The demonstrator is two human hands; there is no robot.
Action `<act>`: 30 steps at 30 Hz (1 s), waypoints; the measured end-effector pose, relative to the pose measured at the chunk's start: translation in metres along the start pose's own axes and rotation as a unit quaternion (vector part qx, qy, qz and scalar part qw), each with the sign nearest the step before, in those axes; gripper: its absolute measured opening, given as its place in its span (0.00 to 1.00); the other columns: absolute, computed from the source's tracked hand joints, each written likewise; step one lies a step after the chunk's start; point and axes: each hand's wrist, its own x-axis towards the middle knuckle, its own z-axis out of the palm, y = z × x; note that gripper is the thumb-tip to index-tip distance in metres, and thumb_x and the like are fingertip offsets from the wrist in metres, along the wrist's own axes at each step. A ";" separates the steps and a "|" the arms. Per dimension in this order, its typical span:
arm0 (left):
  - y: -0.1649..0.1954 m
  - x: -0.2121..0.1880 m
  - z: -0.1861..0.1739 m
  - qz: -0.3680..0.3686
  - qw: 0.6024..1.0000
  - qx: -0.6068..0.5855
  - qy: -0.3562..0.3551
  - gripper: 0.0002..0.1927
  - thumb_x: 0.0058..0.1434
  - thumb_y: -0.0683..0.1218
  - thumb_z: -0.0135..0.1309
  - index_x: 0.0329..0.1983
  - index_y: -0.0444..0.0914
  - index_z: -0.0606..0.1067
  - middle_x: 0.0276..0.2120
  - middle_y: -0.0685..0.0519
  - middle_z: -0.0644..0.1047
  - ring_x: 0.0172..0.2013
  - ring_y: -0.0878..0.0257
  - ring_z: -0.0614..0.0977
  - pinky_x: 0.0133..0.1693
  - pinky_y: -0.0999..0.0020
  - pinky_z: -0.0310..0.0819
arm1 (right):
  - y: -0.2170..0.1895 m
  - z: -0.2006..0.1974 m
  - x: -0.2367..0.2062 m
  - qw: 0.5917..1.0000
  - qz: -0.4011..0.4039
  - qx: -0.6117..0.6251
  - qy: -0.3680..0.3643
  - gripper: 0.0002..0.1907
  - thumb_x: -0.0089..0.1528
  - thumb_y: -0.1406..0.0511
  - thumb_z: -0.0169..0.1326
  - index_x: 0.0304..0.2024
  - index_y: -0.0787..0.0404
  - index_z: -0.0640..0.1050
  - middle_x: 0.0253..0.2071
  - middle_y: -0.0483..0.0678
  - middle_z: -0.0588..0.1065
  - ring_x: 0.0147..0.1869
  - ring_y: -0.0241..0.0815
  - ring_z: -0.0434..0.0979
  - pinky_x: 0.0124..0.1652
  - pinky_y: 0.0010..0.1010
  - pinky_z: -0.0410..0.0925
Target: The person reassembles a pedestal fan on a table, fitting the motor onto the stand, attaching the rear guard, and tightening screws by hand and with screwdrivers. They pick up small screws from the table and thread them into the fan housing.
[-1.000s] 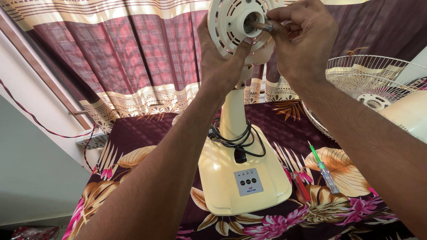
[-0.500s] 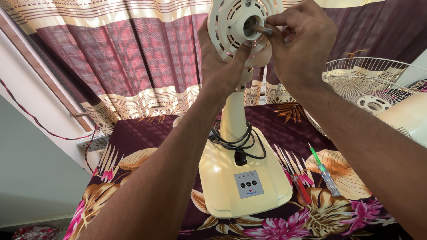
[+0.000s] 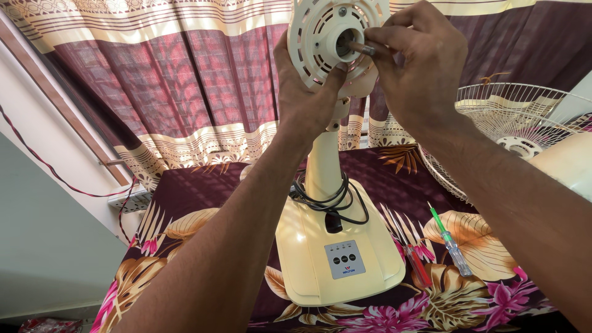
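Upper centre: left hand [image 3: 308,102] grips cream fan motor housing [image 3: 327,37]; right hand [image 3: 416,68] pinches its shaft [image 3: 357,47]. One grey rectangular button panel [image 3: 345,259] on base [image 3: 336,253]. Two screwdrivers [image 3: 450,242], lower right.

Daylight glows through the maroon curtain [image 3: 185,80] behind, leaving the scene bright and evenly lit. Soft striped shadows fall across the floral tablecloth [image 3: 197,185]. Focus is sharp throughout, with wide-angle stretching at the frame edges.
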 end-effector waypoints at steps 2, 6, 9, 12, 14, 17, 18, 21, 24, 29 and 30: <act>0.001 0.000 0.000 -0.002 1.000 -0.001 -0.002 0.47 0.59 0.44 0.65 0.73 0.42 0.47 0.57 0.44 0.74 0.56 0.57 0.83 0.52 0.62 0.84 | 0.001 -0.002 0.000 1.000 -0.008 0.012 -0.010 0.09 0.61 0.77 0.67 0.44 0.67 0.85 0.41 0.51 0.76 0.38 0.39 0.78 0.36 0.27 0.71; 0.004 -0.001 0.000 -0.022 1.000 -0.008 -0.008 0.47 0.59 0.43 0.64 0.73 0.42 0.46 0.56 0.44 0.74 0.54 0.57 0.83 0.50 0.63 0.86 | 0.006 0.002 -0.002 1.000 -0.001 0.010 -0.006 0.08 0.61 0.77 0.68 0.42 0.67 0.84 0.40 0.50 0.76 0.38 0.41 0.79 0.36 0.28 0.71; 0.005 -0.001 -0.001 -0.018 1.000 -0.013 -0.011 0.47 0.59 0.43 0.64 0.72 0.42 0.46 0.56 0.43 0.74 0.53 0.56 0.83 0.49 0.64 0.88 | 0.009 0.007 -0.006 0.998 0.048 -0.008 -0.027 0.07 0.64 0.74 0.70 0.43 0.66 0.84 0.39 0.48 0.77 0.37 0.38 0.79 0.37 0.28 0.70; 0.007 -0.001 -0.001 -0.025 1.000 -0.013 -0.013 0.47 0.58 0.43 0.64 0.72 0.42 0.46 0.55 0.44 0.74 0.53 0.57 0.84 0.47 0.64 0.86 | 0.010 0.009 -0.008 0.999 0.043 -0.001 -0.021 0.06 0.65 0.74 0.70 0.42 0.67 0.84 0.39 0.48 0.75 0.39 0.38 0.79 0.37 0.29 0.70; 0.009 0.000 -0.001 -0.026 1.000 -0.008 -0.013 0.47 0.58 0.43 0.64 0.72 0.42 0.45 0.55 0.43 0.75 0.52 0.57 0.84 0.46 0.64 0.84 | 0.008 0.007 -0.007 0.999 0.045 -0.004 -0.023 0.06 0.65 0.74 0.69 0.42 0.66 0.84 0.39 0.48 0.75 0.38 0.39 0.79 0.37 0.30 0.70; 0.011 -0.002 -0.001 -0.031 0.999 -0.006 -0.013 0.47 0.59 0.44 0.63 0.72 0.43 0.45 0.55 0.43 0.75 0.51 0.57 0.85 0.42 0.64 0.85 | 0.002 0.002 -0.004 0.999 0.032 -0.011 -0.015 0.08 0.61 0.75 0.69 0.41 0.68 0.84 0.37 0.50 0.74 0.34 0.41 0.77 0.33 0.32 0.68; 0.012 -0.003 -0.001 -0.042 0.999 -0.013 -0.014 0.47 0.59 0.44 0.63 0.72 0.43 0.45 0.54 0.43 0.75 0.49 0.57 0.85 0.40 0.64 0.86 | -0.001 0.001 -0.003 1.000 0.024 -0.013 -0.010 0.09 0.59 0.76 0.69 0.41 0.69 0.84 0.36 0.51 0.74 0.32 0.42 0.76 0.31 0.32 0.67; 0.014 -0.003 0.000 -0.043 0.999 -0.024 -0.014 0.47 0.59 0.43 0.62 0.72 0.44 0.45 0.54 0.43 0.75 0.48 0.56 0.86 0.37 0.65 0.87 | -0.007 -0.004 0.001 1.000 0.007 -0.004 -0.009 0.08 0.60 0.76 0.68 0.41 0.70 0.83 0.39 0.51 0.74 0.35 0.42 0.76 0.34 0.32 0.68; 0.014 -0.003 0.000 -0.049 0.998 -0.022 -0.013 0.46 0.59 0.43 0.62 0.72 0.44 0.45 0.53 0.44 0.76 0.46 0.56 0.87 0.35 0.65 0.87 | -0.008 -0.007 0.002 1.000 0.008 0.007 -0.022 0.08 0.61 0.76 0.66 0.43 0.70 0.83 0.39 0.51 0.74 0.35 0.41 0.76 0.33 0.31 0.68; 0.011 -0.002 0.000 -0.026 0.999 -0.025 -0.009 0.46 0.59 0.43 0.63 0.72 0.43 0.46 0.53 0.43 0.76 0.46 0.56 0.87 0.37 0.65 0.86 | -0.005 -0.006 0.006 0.999 -0.009 -0.043 -0.029 0.07 0.60 0.73 0.70 0.37 0.67 0.82 0.36 0.49 0.74 0.34 0.42 0.76 0.33 0.34 0.66; 0.010 -0.001 0.000 -0.005 1.000 -0.022 -0.009 0.46 0.60 0.43 0.64 0.72 0.42 0.46 0.54 0.43 0.76 0.48 0.56 0.86 0.40 0.66 0.86 | -0.005 -0.005 0.006 0.998 -0.009 -0.044 -0.032 0.08 0.60 0.72 0.70 0.36 0.67 0.82 0.36 0.49 0.74 0.35 0.42 0.76 0.33 0.34 0.66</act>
